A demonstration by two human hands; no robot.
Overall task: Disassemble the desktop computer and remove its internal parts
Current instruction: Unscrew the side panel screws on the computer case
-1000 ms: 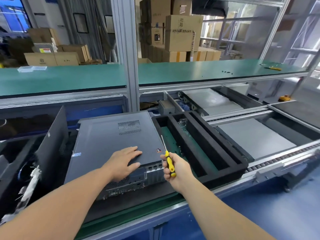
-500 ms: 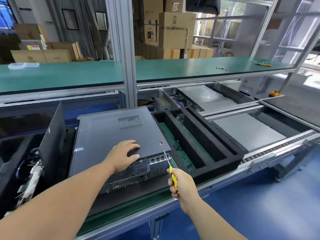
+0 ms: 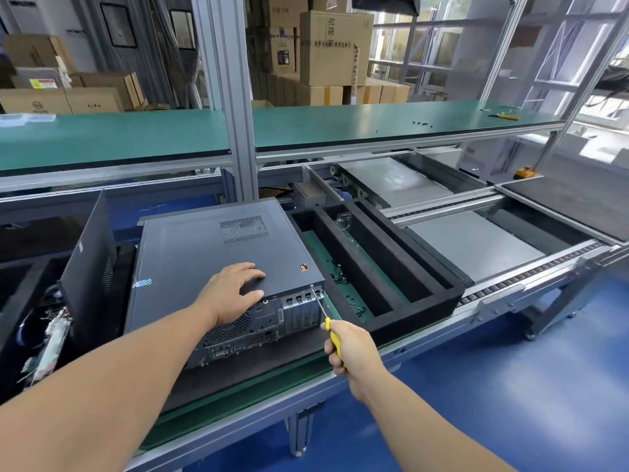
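Observation:
A dark grey desktop computer case (image 3: 190, 253) lies flat on the bench with its rear ports facing me. My left hand (image 3: 235, 287) rests flat on the near part of its top panel, fingers spread. My right hand (image 3: 350, 345) grips a yellow-handled screwdriver (image 3: 332, 335). Its thin shaft points up and away, with the tip at a screw on the case's rear upper right corner (image 3: 312, 286).
A black foam tray (image 3: 425, 301) with long slots and small screws lies right of the case. A loose dark side panel (image 3: 90, 253) leans upright at the left, cables and parts beside it. Conveyor rails (image 3: 510, 281) run right. A green shelf (image 3: 340, 127) spans behind.
My right hand dropped below the case's rear and turned the screwdriver so its tip now meets the rear corner screw. My left hand stayed on the top panel.

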